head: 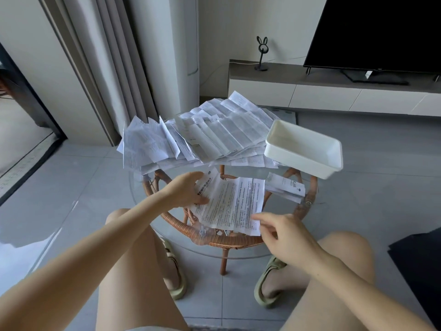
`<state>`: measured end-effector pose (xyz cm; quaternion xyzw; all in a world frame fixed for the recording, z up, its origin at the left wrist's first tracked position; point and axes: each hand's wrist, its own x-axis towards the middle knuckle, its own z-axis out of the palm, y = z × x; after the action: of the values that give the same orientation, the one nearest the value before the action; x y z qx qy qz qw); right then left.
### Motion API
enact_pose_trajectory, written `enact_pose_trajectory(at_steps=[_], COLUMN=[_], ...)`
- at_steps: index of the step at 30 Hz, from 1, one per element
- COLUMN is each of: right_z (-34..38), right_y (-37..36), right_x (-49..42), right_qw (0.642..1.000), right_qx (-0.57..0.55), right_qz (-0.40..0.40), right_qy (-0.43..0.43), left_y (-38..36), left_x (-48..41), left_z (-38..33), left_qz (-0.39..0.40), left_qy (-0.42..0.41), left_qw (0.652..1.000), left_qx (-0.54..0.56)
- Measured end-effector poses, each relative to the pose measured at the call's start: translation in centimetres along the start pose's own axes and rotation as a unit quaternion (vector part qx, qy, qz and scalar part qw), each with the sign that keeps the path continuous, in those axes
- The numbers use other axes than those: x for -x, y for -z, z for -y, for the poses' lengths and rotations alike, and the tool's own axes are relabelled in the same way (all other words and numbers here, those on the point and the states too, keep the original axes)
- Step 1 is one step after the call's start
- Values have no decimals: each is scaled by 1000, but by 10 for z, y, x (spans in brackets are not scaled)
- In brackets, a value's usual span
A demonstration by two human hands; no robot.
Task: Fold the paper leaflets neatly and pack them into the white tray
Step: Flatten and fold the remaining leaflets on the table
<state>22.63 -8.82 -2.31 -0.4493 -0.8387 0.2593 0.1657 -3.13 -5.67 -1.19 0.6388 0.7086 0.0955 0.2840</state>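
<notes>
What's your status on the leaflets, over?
Left hand pinching open leaflet, right hand at its corner. White tray empty. Nothing blocking.

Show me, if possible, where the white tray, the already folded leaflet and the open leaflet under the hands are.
white tray (301,156): head view, on its near outer wall.
folded leaflet (284,185): head view, on its middle.
open leaflet (235,204): head view, on the printed middle, between the hands.

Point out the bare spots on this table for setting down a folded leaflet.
Bare glass near the right hand, below the folded leaflet; the white tray is empty too. The far half is crowded with the leaflet pile.
</notes>
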Motion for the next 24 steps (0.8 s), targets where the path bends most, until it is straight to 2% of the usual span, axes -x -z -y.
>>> enact_pose_trajectory(at_steps=[3, 5, 8, 10, 12, 14, 16, 19, 22, 24], right_z=[1, 4, 7, 11, 16, 21, 26, 34, 38, 39], right_y=[-1, 0, -2, -5, -8, -13, -18, -19, -18, -20], right_x=[2, -2, -10, -11, -10, -11, -14, -21, -26, -29], right_qw=[997, 985, 940, 925, 927, 940, 960, 974, 982, 983], right_qx=[69, 154, 251, 259, 231, 189, 142, 123, 99, 92], right_qz=[33, -10, -103, -101, -49, 26, 92, 81, 98, 110], right_qy=[16, 81, 205, 261, 292, 284, 225, 172, 131, 115], left_y=[5, 7, 11, 13, 13, 10, 5, -3, -8, -15], left_x=[-5, -7, -8, -10, -14, -18, -23, -29, -27, -21], left_z=[-3, -5, -8, -10, -13, -17, -19, -13, 1, 16], left_qz=[50, 83, 104, 85, 74, 79, 92, 77, 26, -53], left_qy=[-23, -32, -59, -77, -89, -114, -129, -133, -141, -158], left_qw=[998, 996, 993, 993, 992, 989, 984, 987, 989, 984], left_qx=[-24, -10, -12, -37, -41, -54, -77, -57, -44, -65])
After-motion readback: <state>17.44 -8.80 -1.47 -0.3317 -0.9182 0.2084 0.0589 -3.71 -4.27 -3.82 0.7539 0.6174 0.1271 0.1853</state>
